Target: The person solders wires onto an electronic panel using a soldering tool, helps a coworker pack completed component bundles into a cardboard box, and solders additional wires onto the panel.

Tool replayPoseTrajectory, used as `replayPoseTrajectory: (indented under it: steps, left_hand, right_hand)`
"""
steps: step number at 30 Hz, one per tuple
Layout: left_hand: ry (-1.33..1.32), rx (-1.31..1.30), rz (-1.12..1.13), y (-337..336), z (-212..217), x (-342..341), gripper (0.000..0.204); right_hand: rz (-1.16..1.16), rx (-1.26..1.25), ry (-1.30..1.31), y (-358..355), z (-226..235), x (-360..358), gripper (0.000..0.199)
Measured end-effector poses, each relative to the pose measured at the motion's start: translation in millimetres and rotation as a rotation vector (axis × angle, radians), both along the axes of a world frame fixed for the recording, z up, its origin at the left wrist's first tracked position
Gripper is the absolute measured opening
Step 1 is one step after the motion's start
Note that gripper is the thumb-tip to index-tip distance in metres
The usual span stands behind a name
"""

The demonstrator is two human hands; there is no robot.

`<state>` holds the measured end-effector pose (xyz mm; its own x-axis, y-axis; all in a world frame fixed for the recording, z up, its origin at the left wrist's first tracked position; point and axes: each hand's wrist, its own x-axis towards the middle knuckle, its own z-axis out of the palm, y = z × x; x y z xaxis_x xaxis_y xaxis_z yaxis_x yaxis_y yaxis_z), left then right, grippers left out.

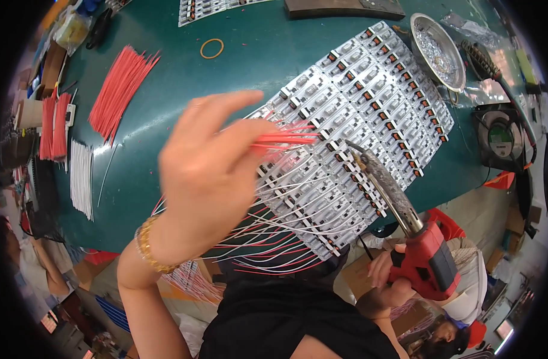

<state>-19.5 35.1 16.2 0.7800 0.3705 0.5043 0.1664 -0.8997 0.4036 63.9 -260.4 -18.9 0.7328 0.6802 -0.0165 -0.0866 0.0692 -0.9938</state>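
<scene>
My left hand (205, 158), slightly blurred, reaches over the left part of a panel of small circuit boards (369, 96). Its thumb and fingers are closed on a bunch of red wires (286, 137), whose ends point right across the boards. In my right hand (389, 272) is a red and black soldering gun (426, 257). The dark tip of the gun is just right of the wire ends, at or close above a row of components; contact cannot be made out. Red and white wires (280, 227) trail from the panel's lower left side toward my lap.
Left on the green table (166, 30) lie bundles of red wires (121, 93) and white wires (81, 179). A rubber band (212, 48) is farther back. Right of the panel stand a metal bowl with solder scraps (438, 51) and a black solder reel holder (501, 137). Another person (447, 335) is at lower right.
</scene>
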Motion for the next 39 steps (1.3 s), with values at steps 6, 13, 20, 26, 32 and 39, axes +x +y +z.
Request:
replayPoseTrajectory:
  steps: [6,13,20,26,32,39]
  left_hand:
    - [0.202,-0.833,0.103,-17.4,22.9,-1.4,0.004]
    - [0.212,-0.568,0.042,-24.6,-13.9,3.1,0.011]
    - [0.172,-0.552,0.011,-24.9,-23.2,0.7,0.013]
    - [0.167,-0.460,0.008,-26.6,-25.4,1.5,0.014]
    - [0.140,-0.469,0.014,-25.5,-24.1,2.2,0.015]
    - [0.147,-0.446,0.013,-27.0,-25.8,1.8,0.014]
  right_hand:
    - [0.011,-0.046,0.055,-3.1,5.6,0.2,0.077]
    - [0.106,-0.025,0.094,-56.5,-35.7,2.9,0.084]
    - [-0.018,-0.052,0.310,-11.6,-10.6,-3.4,0.028]
    - [-0.102,-0.479,-0.083,-34.6,-15.2,-11.8,0.017]
    - [-0.072,-0.319,0.070,-73.9,-24.7,-1.8,0.048]
    - [0.064,-0.072,0.154,-21.3,-9.1,-3.6,0.083]
